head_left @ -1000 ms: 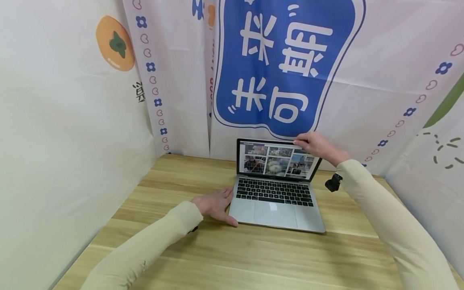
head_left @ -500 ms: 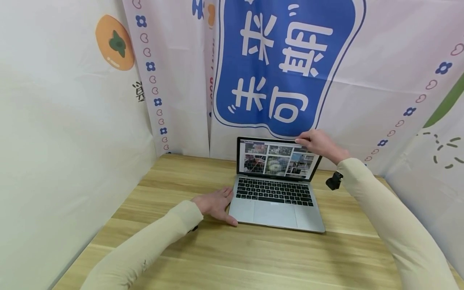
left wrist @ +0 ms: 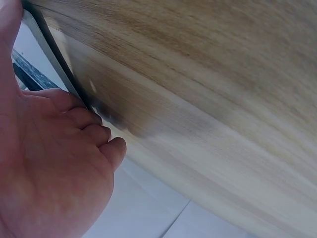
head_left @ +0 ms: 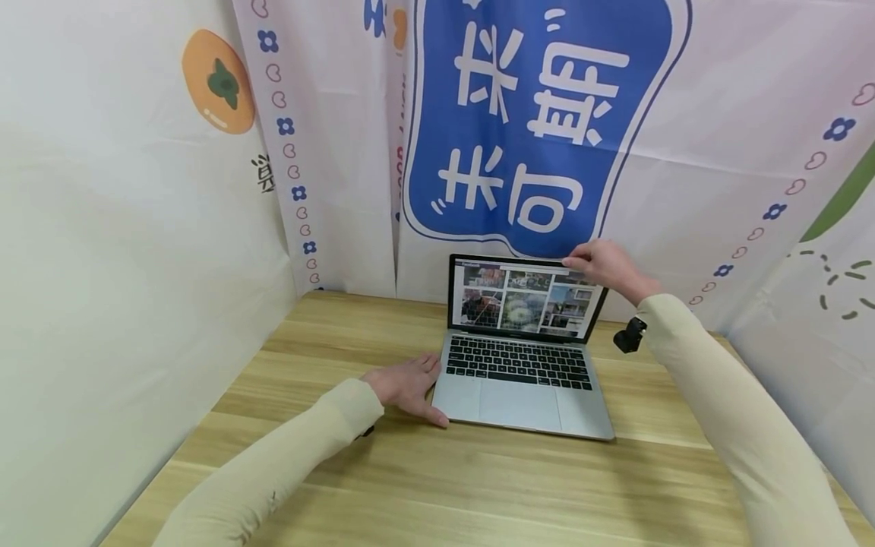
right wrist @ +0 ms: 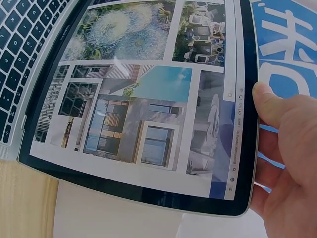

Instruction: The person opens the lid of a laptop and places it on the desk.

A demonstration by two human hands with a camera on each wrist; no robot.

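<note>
An open silver laptop [head_left: 519,406] stands on the wooden table, its lit screen [head_left: 522,296] showing a page of photos. My left hand [head_left: 409,384] lies at the left side of the base, fingers along the side edge and thumb at the front left corner. In the left wrist view, the fingertips of the left hand [left wrist: 59,148] meet the base's edge. My right hand [head_left: 604,266] pinches the top edge of the lid near its right corner. In the right wrist view, the thumb of the right hand [right wrist: 292,144] is on the screen's black border, with the other fingers behind the lid.
The wooden table [head_left: 451,486] extends in front of the laptop and to both sides. A printed white cloth [head_left: 342,152] with a blue panel hangs close behind the lid. White walls flank the table. A small black device [head_left: 629,336] is at my right wrist.
The lid has tilted slightly farther back, its top edge rising in the head view. My right hand has moved up with it and slightly right. My left hand and the base have stayed put.
</note>
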